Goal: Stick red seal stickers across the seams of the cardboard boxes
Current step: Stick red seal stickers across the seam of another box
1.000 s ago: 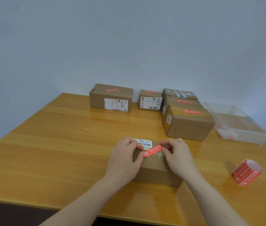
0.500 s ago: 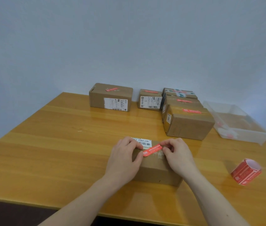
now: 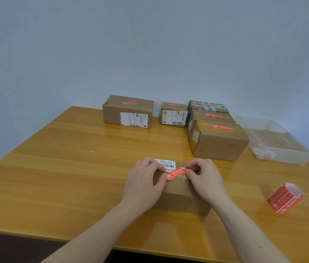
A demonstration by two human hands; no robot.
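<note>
A small cardboard box (image 3: 180, 196) lies near the table's front edge with a white barcode label on its far top. A red seal sticker (image 3: 176, 172) slants across its top. My left hand (image 3: 144, 185) rests on the box's left side, its thumb and forefinger pinching the sticker's left end. My right hand (image 3: 204, 179) pinches the sticker's right end with curled fingers. A roll of red stickers (image 3: 284, 197) lies on the table to the right.
Several cardboard boxes with red stickers on top stand along the back: one (image 3: 128, 111) at the left, one (image 3: 173, 114) in the middle, a stacked group (image 3: 218, 138) at the right. A clear plastic bin (image 3: 290, 154) sits far right. The wooden table (image 3: 74, 168) stretches left.
Both hands have stayed on the sticker's ends almost without moving; the sticker lies a little flatter on the box top.
</note>
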